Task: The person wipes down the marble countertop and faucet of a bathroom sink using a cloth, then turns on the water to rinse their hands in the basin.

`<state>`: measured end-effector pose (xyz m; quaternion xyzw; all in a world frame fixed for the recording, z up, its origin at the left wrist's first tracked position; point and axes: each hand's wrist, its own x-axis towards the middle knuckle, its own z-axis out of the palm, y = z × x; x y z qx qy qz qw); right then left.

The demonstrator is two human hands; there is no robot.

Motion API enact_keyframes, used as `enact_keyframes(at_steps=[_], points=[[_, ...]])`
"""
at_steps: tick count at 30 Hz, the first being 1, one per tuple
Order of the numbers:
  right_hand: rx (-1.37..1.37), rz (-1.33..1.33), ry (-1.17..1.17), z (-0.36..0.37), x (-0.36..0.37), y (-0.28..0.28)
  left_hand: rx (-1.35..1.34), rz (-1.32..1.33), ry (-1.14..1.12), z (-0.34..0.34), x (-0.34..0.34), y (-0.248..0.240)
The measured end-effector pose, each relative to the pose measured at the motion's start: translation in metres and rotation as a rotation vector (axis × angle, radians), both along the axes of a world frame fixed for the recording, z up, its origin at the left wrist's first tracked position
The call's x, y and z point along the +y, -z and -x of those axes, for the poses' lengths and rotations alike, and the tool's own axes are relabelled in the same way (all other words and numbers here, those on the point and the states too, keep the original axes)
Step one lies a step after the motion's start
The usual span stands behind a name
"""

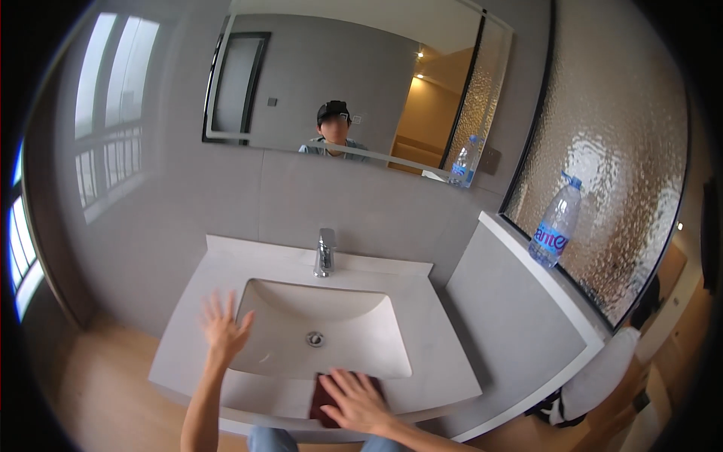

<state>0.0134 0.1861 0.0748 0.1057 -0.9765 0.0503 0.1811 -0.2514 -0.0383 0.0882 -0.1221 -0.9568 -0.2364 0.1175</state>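
Note:
My right hand lies flat, fingers stretched out, on a folded dark red cloth at the front rim of the white washbasin counter. The palm covers much of the cloth. Over the counter's left side my left hand is held up with its fingers spread and nothing in it. Between and beyond both hands is the sunken rectangular sink, its round metal drain in the middle. A chrome faucet stands upright behind the sink.
A clear plastic bottle with a blue cap stands on the ledge of a low grey partition at the right, beside a textured glass panel. A mirror hangs above the faucet. A light-coloured bag-like item is low at the right.

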Motion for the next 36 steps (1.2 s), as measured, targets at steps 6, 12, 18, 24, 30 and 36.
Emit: enact_keyframes(at_steps=[6,12,18,24,30,36], points=[[0.004,0.093,-0.246,0.108,-0.178,0.022,0.148,0.272,0.153,-0.027,-0.152,0.052],[0.107,0.128,-0.317,0.155,-0.245,0.058,0.172,-0.004,0.231,-0.069,-0.239,0.075],[0.141,0.095,-0.351,0.090,-0.144,0.021,0.203,-0.079,-0.046,-0.124,-0.235,0.069],[-0.094,0.008,-0.372,0.025,-0.070,0.004,0.479,-0.087,0.090,-0.097,-0.196,0.072],[-0.146,0.022,-0.701,0.082,-0.116,0.008,0.709,-0.237,-0.131,-0.077,-0.168,0.121],[-0.069,0.062,-0.832,0.204,-0.187,0.035,0.836,-0.390,-0.157,-0.069,-0.160,0.133]])
